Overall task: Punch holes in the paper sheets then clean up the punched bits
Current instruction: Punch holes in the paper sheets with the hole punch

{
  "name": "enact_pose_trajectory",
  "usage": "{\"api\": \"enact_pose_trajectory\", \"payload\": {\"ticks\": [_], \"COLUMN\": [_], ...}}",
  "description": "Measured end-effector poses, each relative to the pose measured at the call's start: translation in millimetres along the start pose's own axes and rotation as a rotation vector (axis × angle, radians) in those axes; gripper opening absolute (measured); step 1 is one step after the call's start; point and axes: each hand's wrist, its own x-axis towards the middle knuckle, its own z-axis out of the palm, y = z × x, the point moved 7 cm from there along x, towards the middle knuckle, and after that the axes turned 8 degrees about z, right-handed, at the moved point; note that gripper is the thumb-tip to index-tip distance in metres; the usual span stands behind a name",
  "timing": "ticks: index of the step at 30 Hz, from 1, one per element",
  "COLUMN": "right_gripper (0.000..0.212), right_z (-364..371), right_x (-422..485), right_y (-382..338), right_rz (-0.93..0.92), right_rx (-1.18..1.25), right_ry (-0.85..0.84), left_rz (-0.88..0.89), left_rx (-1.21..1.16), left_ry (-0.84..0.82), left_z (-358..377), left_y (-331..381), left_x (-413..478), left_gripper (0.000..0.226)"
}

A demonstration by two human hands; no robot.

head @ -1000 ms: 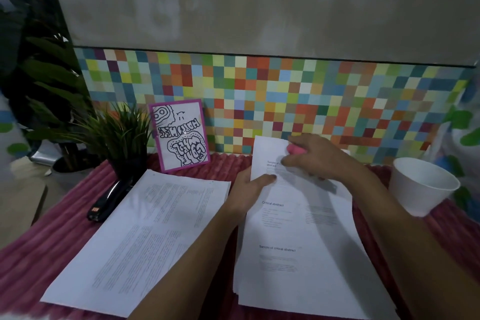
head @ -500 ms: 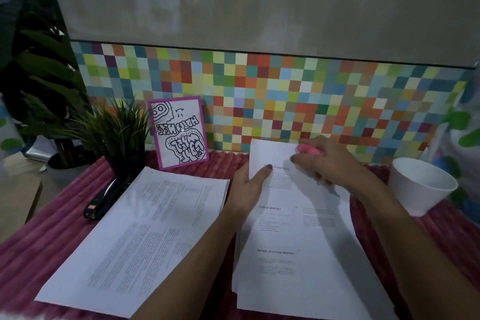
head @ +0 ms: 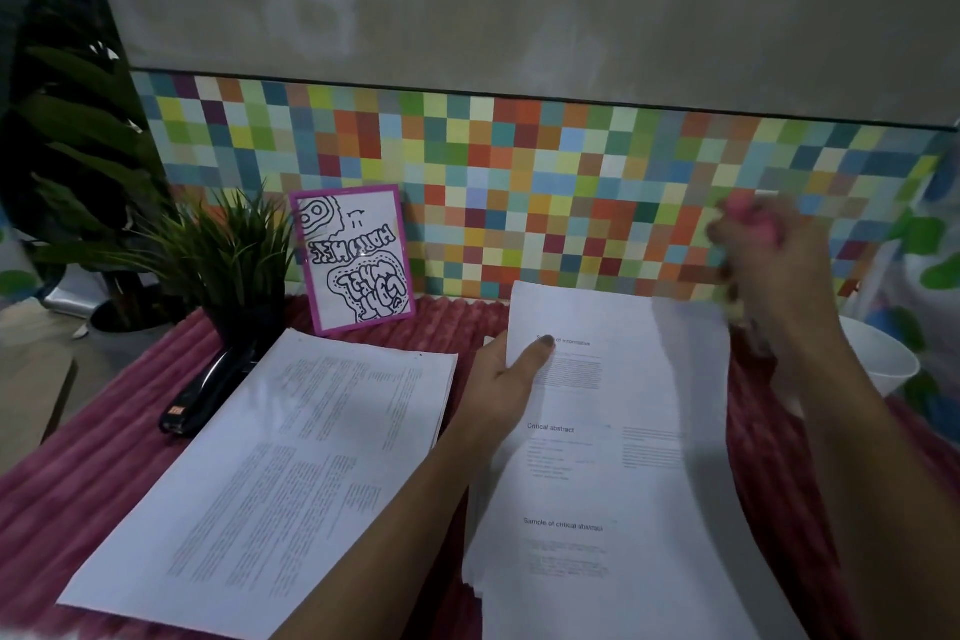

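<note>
Two stacks of printed paper lie on the pink ribbed cloth. My left hand (head: pixel 506 379) grips the upper left edge of the right stack (head: pixel 613 457), thumb on top of the text. My right hand (head: pixel 763 255) is raised above the stack's far right corner, blurred by motion, fingers curled round a small pink hole punch (head: pixel 750 218). The left stack (head: pixel 291 473) lies flat and untouched beside my left forearm.
A white paper cup (head: pixel 878 359) stands at the right, partly behind my right arm. A black stapler (head: pixel 208 390) lies left of the left stack, by a small potted plant (head: pixel 228 265). A pink-framed drawing (head: pixel 353 257) leans on the mosaic wall.
My right hand has lifted the pink punch off the top edge of the right stack, up and to the right. My left hand keeps its hold on the stack.
</note>
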Motion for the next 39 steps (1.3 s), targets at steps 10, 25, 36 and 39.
{"api": "enact_pose_trajectory", "payload": {"ticks": [10, 25, 36, 39], "right_gripper": [0.029, 0.027, 0.026, 0.024], "right_z": [96, 130, 94, 69], "right_x": [-17, -7, 3, -10], "right_y": [-41, -47, -84, -94], "right_rz": [0.077, 0.092, -0.085, -0.164], "right_rx": [0.961, 0.772, 0.718, 0.14], "right_ry": [-0.263, -0.338, -0.371, -0.442], "left_rz": [0.047, 0.07, 0.028, 0.046], "left_rx": [-0.047, -0.092, -0.223, -0.17], "left_ry": [-0.084, -0.086, -0.006, -0.002], "left_z": [15, 8, 2, -2], "left_y": [4, 9, -3, -3], "left_x": [-7, -6, -1, 0], "left_gripper": [0.023, 0.017, 0.017, 0.018]}}
